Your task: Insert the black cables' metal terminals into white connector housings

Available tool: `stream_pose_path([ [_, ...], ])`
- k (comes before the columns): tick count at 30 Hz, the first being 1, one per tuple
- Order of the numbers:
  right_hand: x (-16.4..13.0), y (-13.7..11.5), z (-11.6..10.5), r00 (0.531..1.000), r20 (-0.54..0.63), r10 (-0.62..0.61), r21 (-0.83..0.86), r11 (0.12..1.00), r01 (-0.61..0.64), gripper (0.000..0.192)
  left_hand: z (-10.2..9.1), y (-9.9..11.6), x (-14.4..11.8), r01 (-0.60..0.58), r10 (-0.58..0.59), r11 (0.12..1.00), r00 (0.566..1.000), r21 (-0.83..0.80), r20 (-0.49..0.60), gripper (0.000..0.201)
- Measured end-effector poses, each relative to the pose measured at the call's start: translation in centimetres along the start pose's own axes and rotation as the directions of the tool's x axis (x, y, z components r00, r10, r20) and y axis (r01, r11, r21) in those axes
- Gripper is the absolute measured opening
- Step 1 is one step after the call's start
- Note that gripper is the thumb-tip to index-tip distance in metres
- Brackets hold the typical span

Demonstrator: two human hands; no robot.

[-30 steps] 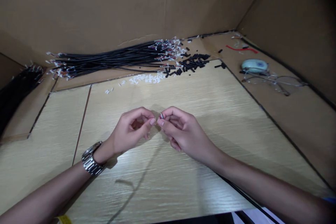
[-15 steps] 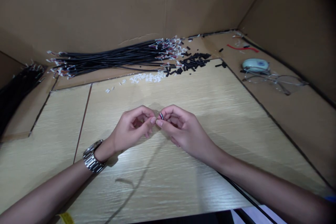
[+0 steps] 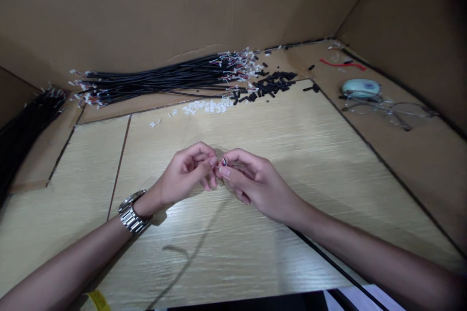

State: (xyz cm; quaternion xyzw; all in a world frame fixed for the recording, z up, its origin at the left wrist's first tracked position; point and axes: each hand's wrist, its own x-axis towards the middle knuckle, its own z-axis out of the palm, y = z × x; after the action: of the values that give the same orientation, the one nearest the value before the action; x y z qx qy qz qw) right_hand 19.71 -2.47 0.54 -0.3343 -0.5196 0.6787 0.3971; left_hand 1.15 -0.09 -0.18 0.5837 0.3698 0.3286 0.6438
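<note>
Fingertip to fingertip, my two hands meet over the middle of the wooden board. My right hand [image 3: 251,177] pinches the thin coloured wires [image 3: 224,161] at the end of a black cable [image 3: 321,252], which runs out under my right forearm toward the front edge. My left hand [image 3: 191,170], with a metal watch [image 3: 133,213] on its wrist, is closed in a pinch at the tips of those wires. Whatever small piece lies between its thumb and finger is hidden.
Behind my hands lie a bundle of black cables [image 3: 156,80], small white connectors [image 3: 209,106] and short black tubes [image 3: 273,85]. Eyeglasses [image 3: 397,109], a pale green oval object [image 3: 361,88] and a red strip [image 3: 343,64] lie at right. More black cables [image 3: 25,126] are at left.
Both hands stay joined in the same pinch, with slight finger shifts; the left fingers tilt a little. More of the black cable shows under my right forearm. The whole view has shifted slightly.
</note>
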Motion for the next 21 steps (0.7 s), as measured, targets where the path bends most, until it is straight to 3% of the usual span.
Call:
stream_pose_path([
  [6,0.35,-0.20,-0.20,0.996,-0.079,0.032,-0.027,0.999,-0.035,0.018,0.08,-0.08,-0.16,-0.086,0.085,0.996,0.995,-0.032,-0.053,0.020],
  [11,0.49,-0.02,-0.43,0.989,-0.127,0.073,-0.022,0.997,-0.076,0.020,0.31,-0.15,-0.59,-0.183,0.188,0.979,0.980,0.090,-0.061,0.021],
  [21,0.48,0.07,-0.49,0.990,-0.130,0.056,-0.046,0.997,-0.062,0.022,0.35,-0.22,-0.49,-0.150,0.162,0.980,0.983,0.131,-0.083,0.016],
])
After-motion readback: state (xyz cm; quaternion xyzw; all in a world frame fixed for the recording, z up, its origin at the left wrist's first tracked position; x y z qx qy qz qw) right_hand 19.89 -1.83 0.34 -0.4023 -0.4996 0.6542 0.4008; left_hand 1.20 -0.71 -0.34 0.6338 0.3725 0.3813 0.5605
